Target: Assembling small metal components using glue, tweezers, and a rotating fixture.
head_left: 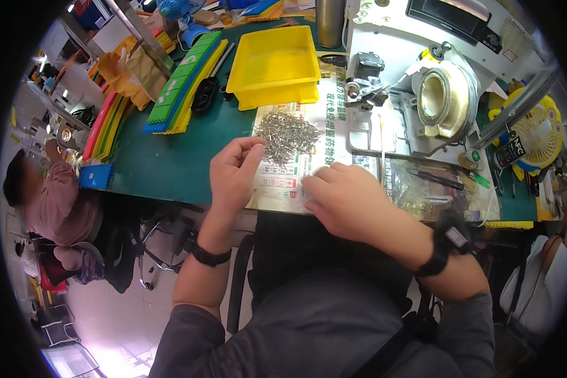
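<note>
A loose heap of small, shiny metal pieces (287, 137) lies on a printed paper sheet (277, 200) on the bench in front of me. At the heap's left edge is my left hand (235, 176), its thumb and fingers pinched together; whatever may be between them is too small to name. Below and to the right of the heap, my right hand (346, 198) hangs low over the paper with fingers curled in. Its fingertips are partly hidden, and I cannot make out what they hold. Behind the heap stands a yellow plastic bin (274, 69).
Stacked green, blue and yellow trays (186, 85) stand left of the bin on the green mat (164, 160). A bench machine with a round metal part (438, 101) stands at the right, near a yellow fan (538, 129). Another person (60, 195) sits at the far left.
</note>
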{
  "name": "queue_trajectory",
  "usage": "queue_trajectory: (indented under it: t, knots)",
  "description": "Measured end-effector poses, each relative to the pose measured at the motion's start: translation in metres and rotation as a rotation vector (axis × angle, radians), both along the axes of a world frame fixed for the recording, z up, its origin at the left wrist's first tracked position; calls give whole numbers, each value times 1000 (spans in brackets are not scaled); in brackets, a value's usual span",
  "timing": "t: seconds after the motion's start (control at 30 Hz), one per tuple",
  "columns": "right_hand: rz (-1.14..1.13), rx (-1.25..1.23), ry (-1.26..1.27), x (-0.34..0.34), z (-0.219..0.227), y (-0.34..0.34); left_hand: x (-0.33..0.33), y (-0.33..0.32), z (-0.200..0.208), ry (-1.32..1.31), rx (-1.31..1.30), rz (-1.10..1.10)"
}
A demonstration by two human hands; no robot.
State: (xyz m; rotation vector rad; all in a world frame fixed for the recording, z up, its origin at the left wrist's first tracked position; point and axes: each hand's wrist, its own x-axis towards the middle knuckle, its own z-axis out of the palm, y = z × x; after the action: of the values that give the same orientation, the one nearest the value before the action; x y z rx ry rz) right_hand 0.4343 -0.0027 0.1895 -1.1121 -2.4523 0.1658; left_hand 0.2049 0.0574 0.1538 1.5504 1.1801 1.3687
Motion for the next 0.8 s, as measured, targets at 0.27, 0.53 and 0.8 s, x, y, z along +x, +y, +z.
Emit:
queue_trajectory:
  t: [0.27, 0.53, 0.8]
  knots:
    - [-33, 18, -139, -5, -3, 14, -3, -3, 2, 0, -79, -34]
    - [-93, 4, 3, 29, -6, 1, -1, -4, 3, -34, -39, -38]
    - [-321, -364, -107, -13, 4, 51, -3, -5, 1, -31, -80, -46]
